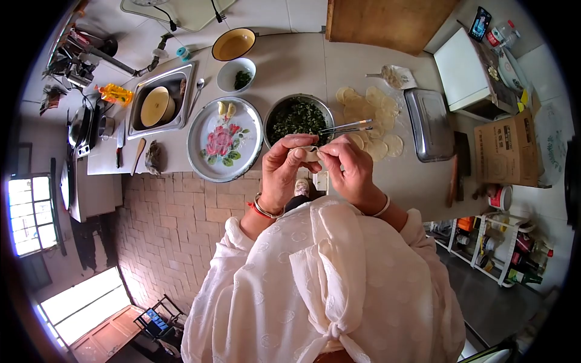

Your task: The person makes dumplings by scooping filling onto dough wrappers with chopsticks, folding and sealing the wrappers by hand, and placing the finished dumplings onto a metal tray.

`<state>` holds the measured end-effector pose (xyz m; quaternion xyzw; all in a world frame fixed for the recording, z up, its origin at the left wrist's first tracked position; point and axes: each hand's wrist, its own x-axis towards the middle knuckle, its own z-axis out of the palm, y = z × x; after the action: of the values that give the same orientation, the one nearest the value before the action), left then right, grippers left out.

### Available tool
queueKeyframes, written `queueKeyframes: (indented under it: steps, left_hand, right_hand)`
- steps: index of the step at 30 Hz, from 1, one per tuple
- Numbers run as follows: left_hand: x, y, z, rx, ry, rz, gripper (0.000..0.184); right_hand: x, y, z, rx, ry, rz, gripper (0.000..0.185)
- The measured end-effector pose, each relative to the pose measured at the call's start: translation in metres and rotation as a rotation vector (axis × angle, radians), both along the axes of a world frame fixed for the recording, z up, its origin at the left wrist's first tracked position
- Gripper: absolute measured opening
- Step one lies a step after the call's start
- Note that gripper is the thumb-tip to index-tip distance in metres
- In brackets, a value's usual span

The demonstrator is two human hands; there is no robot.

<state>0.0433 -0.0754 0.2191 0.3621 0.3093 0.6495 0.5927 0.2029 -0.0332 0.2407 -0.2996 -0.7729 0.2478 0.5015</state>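
Observation:
My left hand and my right hand meet in front of my chest, both closed on a dumpling and pinching its dough between thumbs and fingers. Just beyond them stands a metal bowl of chopped green filling. A pair of utensils with metal ends rests over its right rim. To the right, thin round dough wrappers lie overlapping on the counter. On the left is a round enamel tray with a flower print, holding two finished-looking dumplings near its far edge.
A white bowl with some greens and a yellow basin stand behind the tray. Left is a sink holding another basin, with a knife nearby. A lidded metal box and a cardboard carton are at right.

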Motion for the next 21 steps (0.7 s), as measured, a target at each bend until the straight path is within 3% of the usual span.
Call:
queueKeyframes:
  steps: [2, 8, 11, 14, 17, 20, 21]
  left_hand:
    - [0.001, -0.001, -0.001, 0.011, 0.006, 0.015, 0.019]
    - [0.002, 0.0, 0.003, 0.019, 0.071, 0.064, 0.013]
    - [0.002, -0.001, 0.006, 0.007, 0.106, 0.063, 0.013]
    - [0.002, 0.001, 0.006, 0.037, 0.105, 0.037, 0.01]
    - [-0.002, 0.001, 0.003, 0.082, 0.125, -0.02, 0.022]
    - [-0.002, 0.0, 0.013, 0.013, -0.045, 0.001, 0.045]
    - [-0.003, 0.004, 0.012, 0.078, 0.106, -0.003, 0.068]
  right_hand:
    - [-0.001, -0.002, -0.001, 0.054, -0.004, -0.018, 0.013]
    - [-0.002, -0.007, 0.018, -0.495, 0.141, 0.149, 0.017]
    - [0.0, -0.006, 0.012, -0.581, 0.189, 0.183, 0.014]
    - [0.0, -0.005, 0.011, -0.305, 0.069, 0.096, 0.01]
    - [-0.001, -0.006, 0.01, -0.082, 0.052, 0.03, 0.008]
    - [0.003, -0.008, 0.009, -0.368, 0.281, 0.081, 0.003]
    - [0.006, -0.01, 0.02, -0.582, 0.401, 0.15, 0.002]
